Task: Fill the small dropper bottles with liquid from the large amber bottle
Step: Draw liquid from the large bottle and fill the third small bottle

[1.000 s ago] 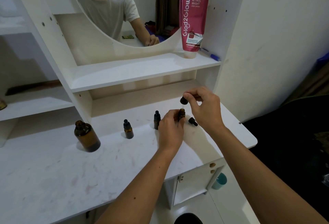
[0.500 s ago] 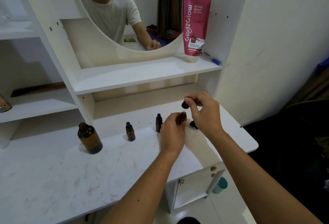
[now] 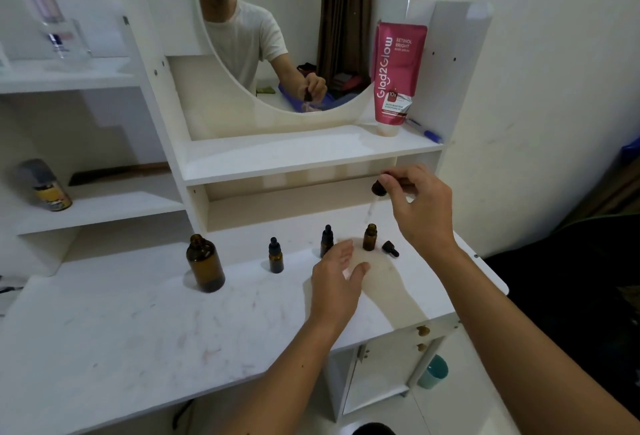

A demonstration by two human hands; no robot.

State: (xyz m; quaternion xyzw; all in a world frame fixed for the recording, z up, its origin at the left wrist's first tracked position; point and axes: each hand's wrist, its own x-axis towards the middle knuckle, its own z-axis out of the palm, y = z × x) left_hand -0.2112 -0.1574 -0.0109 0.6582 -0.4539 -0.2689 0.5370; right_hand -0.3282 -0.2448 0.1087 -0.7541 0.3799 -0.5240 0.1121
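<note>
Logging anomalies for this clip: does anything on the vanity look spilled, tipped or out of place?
No spill shows. One loose dropper cap lies on its side on the tabletop, right of the open small bottle; the large amber bottle stands uncapped.

R hand pinches dropper cap above open small btl | L hand relaxed, fingers straight, holds nothing | 2 capped btls – large amber btl uncapped, far left | loose cap on tabletop

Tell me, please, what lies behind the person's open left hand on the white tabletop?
Partly hidden behind the left hand stands a capped small amber dropper bottle; its base is covered. Beside it stands an uncapped one.
</note>
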